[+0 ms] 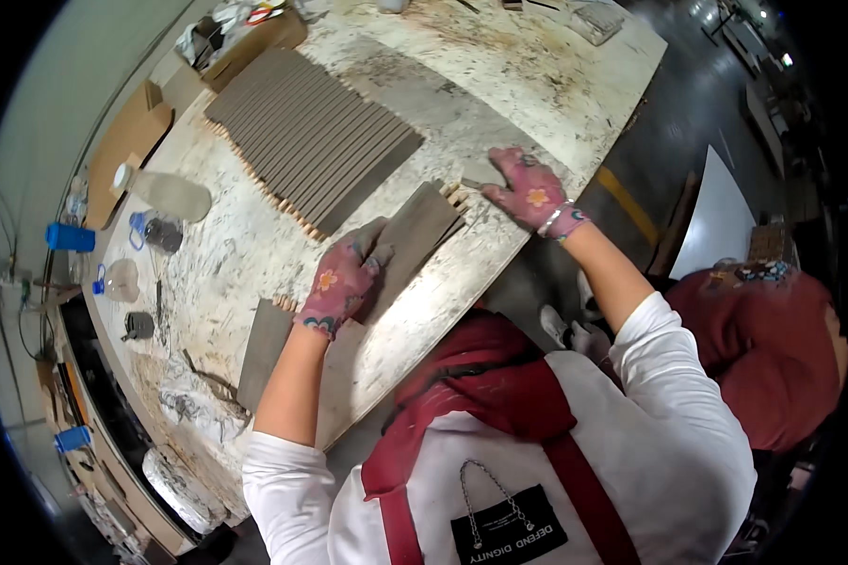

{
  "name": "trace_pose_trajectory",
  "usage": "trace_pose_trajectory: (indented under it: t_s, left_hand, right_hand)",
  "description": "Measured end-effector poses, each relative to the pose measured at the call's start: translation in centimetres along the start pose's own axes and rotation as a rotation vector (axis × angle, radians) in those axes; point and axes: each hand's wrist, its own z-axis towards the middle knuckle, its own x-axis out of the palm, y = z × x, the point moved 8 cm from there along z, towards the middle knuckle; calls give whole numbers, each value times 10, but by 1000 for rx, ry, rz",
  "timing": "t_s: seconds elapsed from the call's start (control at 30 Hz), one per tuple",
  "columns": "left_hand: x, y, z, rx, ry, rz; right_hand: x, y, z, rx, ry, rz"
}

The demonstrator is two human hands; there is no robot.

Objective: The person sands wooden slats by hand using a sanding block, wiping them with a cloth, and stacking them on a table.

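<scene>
A floral pink glove covers my left hand (337, 284), which is closed on the near side of a long grey-brown slat (411, 237) with light wooden tips at its far end. The slat lies tilted near the table's front edge, perhaps with another under it. To the right, my right hand (530, 191), gloved alike, pinches a small thin grey flat piece (481, 176) just beyond those tips. Its kind cannot be made out. Behind both hands lies a wide row of similar slats (311, 137), packed side by side with wooden tips along the left end.
Another slat (262, 348) lies by my left forearm. At the left stand a cloudy white-capped bottle (174, 193), a jug of dark stuff (163, 234), a blue-capped bottle (121, 281) and crumpled plastic (203, 403). A person in red (758, 348) is at the right, beyond the table (575, 113).
</scene>
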Motion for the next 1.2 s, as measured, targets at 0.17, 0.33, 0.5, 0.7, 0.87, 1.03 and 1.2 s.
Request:
trace_pose_trajectory:
  t_s: [0.17,0.33,0.5,0.7,0.87,1.03,1.2]
  left_hand:
    - [9,-55,25,127,-36,470]
    - [36,-64,19,293,-153,565]
    - [40,-46,27,173,-133,435]
    - [37,-46,24,242,-186,398]
    - [35,-49,20,207,-186,419]
    - [35,-42,19,152,-147,414]
    - [37,-39,20,155,-157,415]
  right_hand:
    - [10,-5,9,24,149,79]
    - [8,-16,4,3,54,215]
    - [0,2,0,275,211,1052]
    - [5,36,7,207,251,998]
    - [0,49,18,135,212,654]
    - [-20,66,-1,97,230,507]
    - [-34,44,-50,37,360,530]
